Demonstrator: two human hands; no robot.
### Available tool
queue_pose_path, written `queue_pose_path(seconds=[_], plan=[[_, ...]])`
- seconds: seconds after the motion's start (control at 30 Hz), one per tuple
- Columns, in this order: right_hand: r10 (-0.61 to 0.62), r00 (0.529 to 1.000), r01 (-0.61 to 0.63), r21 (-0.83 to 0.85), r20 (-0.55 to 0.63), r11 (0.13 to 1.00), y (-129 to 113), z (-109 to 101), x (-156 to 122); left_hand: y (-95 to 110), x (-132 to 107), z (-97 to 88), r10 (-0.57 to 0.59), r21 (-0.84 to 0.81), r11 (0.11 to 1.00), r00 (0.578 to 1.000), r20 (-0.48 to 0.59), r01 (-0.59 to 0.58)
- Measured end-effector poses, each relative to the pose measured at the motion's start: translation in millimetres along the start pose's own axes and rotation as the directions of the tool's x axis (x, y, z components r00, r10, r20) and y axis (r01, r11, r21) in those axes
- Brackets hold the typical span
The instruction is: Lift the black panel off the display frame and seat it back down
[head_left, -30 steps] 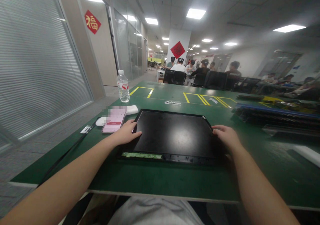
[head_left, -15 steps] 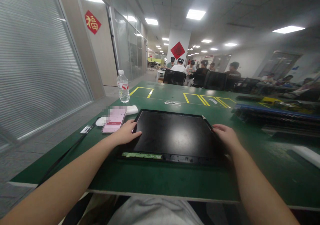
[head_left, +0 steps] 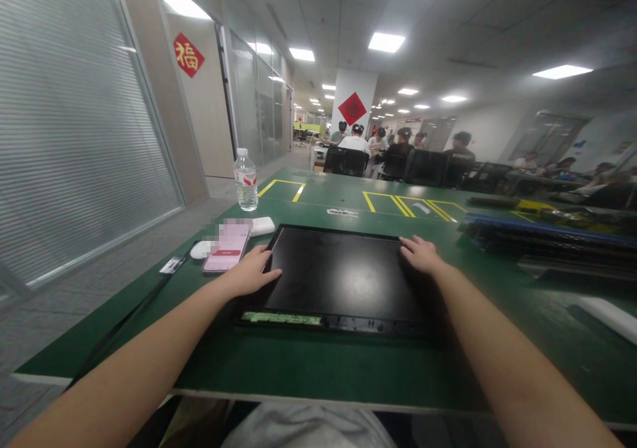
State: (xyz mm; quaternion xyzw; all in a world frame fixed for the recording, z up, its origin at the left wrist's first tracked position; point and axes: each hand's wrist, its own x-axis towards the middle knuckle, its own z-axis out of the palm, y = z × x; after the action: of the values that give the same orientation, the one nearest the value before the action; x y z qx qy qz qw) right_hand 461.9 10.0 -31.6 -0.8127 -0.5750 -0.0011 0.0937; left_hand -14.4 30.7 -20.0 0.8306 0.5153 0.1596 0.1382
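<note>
A black LCD screen panel (head_left: 343,272) lies flat on the green table, with a strip of green circuit board (head_left: 281,318) along its near edge. My left hand (head_left: 251,272) grips the panel's left edge, its thumb over the front and its fingers along the side. At the far right corner, my right hand (head_left: 421,254) has its fingers apart, with the fingertips touching the panel. The small pale tab at that corner is covered by these fingers.
Left of the panel lie a phone (head_left: 227,252), a white case (head_left: 263,226) and a black strap (head_left: 132,312). A water bottle (head_left: 245,181) stands behind them. Dark panels (head_left: 537,235) are stacked at the right, near a white bar (head_left: 610,318). People (head_left: 354,139) sit farther back.
My right hand has moved from beside the panel's right edge, leftward to its far right corner. My left hand stays on the left edge. The view has tilted slightly up.
</note>
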Motion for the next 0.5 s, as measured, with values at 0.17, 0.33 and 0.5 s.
queue_pose_path(seconds=[0.17,0.33,0.5], plan=[[0.154,0.984,-0.155,0.000,0.088,0.988,-16.8,2.7,5.1,-1.8,0.1,1.1,0.012,-0.015,1.000,1.000,-0.013,-0.012],[0.365,0.931,-0.365,0.030,0.009,0.931,1.6,2.0,9.3,0.8,-0.4,0.9,0.016,0.042,0.999,1.000,0.025,-0.017],[0.176,0.984,-0.177,0.052,0.025,0.983,17.0,3.6,7.5,3.0,-1.0,-0.3,0.000,0.032,0.999,1.000,0.010,0.000]])
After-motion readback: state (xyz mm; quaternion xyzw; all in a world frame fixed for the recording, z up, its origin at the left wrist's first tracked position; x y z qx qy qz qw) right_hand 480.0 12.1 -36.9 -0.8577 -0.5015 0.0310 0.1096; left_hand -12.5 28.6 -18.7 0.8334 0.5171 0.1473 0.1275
